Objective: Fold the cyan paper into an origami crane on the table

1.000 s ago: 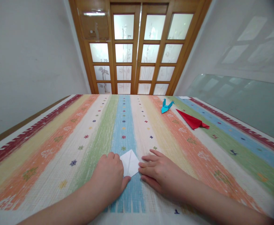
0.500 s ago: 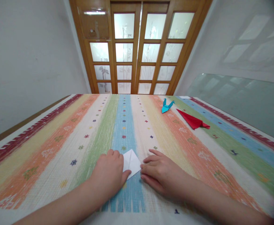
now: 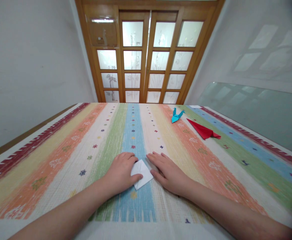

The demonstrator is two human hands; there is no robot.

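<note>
A small folded square of white paper (image 3: 144, 180), with crease lines on its face, lies on the blue stripe of the cloth between my hands. My left hand (image 3: 122, 171) grips its left side, thumb pressed on top and fingers curled along the upper left edge. Beside the paper's right corner, my right hand (image 3: 169, 175) rests low over the cloth with fingers stretched out. Its thumb tip is at or very near the paper's edge; whether it touches, I cannot tell.
A blue folded paper bird (image 3: 176, 116) and a red paper plane (image 3: 204, 130) lie farther back on the right. The striped tablecloth (image 3: 61, 163) covers the table. A glass panel (image 3: 256, 110) stands along the right side, with wooden doors (image 3: 146, 56) beyond the far edge.
The paper has turned slightly and shows more creases. My left thumb has moved farther onto it. My right hand has shifted forward, its fingers now stretched out past the paper's right corner.
</note>
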